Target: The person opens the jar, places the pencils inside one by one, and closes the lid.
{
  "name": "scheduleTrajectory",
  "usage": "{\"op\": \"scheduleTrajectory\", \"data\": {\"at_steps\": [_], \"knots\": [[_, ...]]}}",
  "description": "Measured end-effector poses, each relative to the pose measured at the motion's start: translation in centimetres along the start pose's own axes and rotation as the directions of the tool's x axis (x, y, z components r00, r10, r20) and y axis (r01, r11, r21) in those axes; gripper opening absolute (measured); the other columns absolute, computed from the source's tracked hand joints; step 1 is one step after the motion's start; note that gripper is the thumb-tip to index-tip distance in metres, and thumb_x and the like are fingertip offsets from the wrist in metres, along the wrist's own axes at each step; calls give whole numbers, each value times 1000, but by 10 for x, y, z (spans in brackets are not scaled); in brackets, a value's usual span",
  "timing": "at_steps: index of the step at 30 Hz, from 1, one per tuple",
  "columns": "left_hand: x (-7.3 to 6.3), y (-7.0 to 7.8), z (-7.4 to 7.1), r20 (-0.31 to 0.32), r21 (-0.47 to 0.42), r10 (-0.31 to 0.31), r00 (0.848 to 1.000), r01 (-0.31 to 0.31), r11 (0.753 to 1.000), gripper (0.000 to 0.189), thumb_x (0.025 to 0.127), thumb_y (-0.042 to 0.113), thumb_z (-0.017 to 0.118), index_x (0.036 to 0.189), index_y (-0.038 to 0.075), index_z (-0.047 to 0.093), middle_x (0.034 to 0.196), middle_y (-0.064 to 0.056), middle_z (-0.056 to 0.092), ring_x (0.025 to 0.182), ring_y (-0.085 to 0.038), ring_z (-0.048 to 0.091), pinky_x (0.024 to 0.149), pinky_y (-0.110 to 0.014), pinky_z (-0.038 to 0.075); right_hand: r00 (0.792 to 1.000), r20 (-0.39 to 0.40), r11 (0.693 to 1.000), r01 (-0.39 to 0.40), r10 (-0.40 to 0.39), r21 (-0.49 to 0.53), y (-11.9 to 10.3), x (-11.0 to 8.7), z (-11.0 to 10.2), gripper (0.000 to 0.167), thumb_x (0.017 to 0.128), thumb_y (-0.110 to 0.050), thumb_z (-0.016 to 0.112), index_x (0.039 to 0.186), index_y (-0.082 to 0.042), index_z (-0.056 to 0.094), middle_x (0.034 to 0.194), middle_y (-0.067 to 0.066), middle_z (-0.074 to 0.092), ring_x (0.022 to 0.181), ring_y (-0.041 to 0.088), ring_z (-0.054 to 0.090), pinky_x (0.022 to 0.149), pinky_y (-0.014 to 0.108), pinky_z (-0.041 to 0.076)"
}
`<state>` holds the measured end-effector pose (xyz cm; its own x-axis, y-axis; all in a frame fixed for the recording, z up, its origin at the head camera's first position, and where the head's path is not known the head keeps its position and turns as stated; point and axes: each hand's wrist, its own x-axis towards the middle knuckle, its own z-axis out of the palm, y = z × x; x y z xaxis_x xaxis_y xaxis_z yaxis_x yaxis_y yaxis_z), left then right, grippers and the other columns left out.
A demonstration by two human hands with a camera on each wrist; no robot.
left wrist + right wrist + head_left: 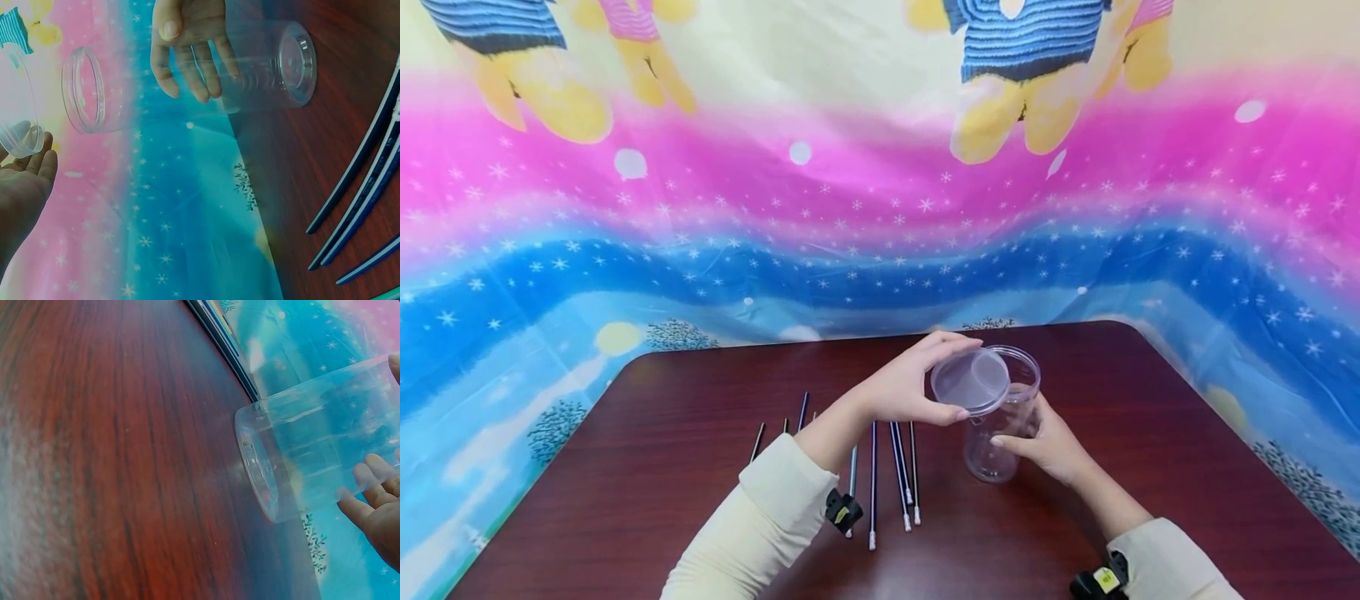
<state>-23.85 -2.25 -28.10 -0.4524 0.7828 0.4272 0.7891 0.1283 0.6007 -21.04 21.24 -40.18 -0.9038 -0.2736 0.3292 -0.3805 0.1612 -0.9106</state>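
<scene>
My left hand [917, 382] holds a clear round lid [970, 383] by its rim, thumb on the near side and fingers on the far side. In the left wrist view the lid [22, 106] is apart from the jar's mouth. A clear plastic jar [988, 454] stands near the table top, tilted slightly. My right hand [1045, 442] grips it around its side, with the thumb in front. The fingers of the right hand [190, 56] show through the transparent wall. Nothing can be seen inside the jar [312, 444].
Several pencils [873, 492] with white-tipped ends lie on the dark red-brown table [685, 492], left of the jar and partly under the left forearm. A patterned cloth [850, 233] hangs behind the table and along its sides.
</scene>
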Motion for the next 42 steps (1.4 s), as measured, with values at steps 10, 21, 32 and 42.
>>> {"op": "scheduleTrajectory", "data": {"at_steps": [10, 21, 32, 42], "knots": [[-24, 9, 10, 0, -31, 60, 998, -60, 998, 72, 64, 17, 72, 127, 6, 40, 121, -4, 37, 109, -9, 36, 85, -23, 38, 999, -24, 1000, 24, -25, -18, 0, 0, 1, 67, 71, 3, 67, 124, 2, 26, 114, 23, 46, 93, 7, 55, 76, 22, 45], [-47, 13, 30, 61, -41, 49, 997, -46, 998, 73, 64, 16, 73, 127, 6, 39, 121, -4, 37, 110, -9, 35, 84, -22, 38, 998, -55, 998, 26, -29, -58, 1, -1, 1, 65, 70, 4, 66, 123, 3, 29, 115, 29, 44, 106, 31, 45, 79, 17, 41], [-60, 16, 46, 160, -30, -12, 987, 17, 999, 71, 66, 20, 72, 128, 7, 39, 122, -2, 38, 107, -8, 39, 83, -17, 38, 999, -37, 999, 8, -9, -41, -1, -1, 1, 68, 71, 1, 67, 124, 1, 25, 119, 30, 40, 106, 35, 45, 74, 23, 45], [-71, 11, 61, 216, -15, -27, 976, 31, 999, 69, 68, 22, 71, 128, 8, 39, 121, -1, 39, 105, -4, 40, 82, -14, 36, 1000, -25, 999, 14, -15, -30, -5, -2, 3, 65, 73, 3, 65, 124, 3, 24, 119, 30, 40, 107, 44, 39, 74, 22, 45]]}}
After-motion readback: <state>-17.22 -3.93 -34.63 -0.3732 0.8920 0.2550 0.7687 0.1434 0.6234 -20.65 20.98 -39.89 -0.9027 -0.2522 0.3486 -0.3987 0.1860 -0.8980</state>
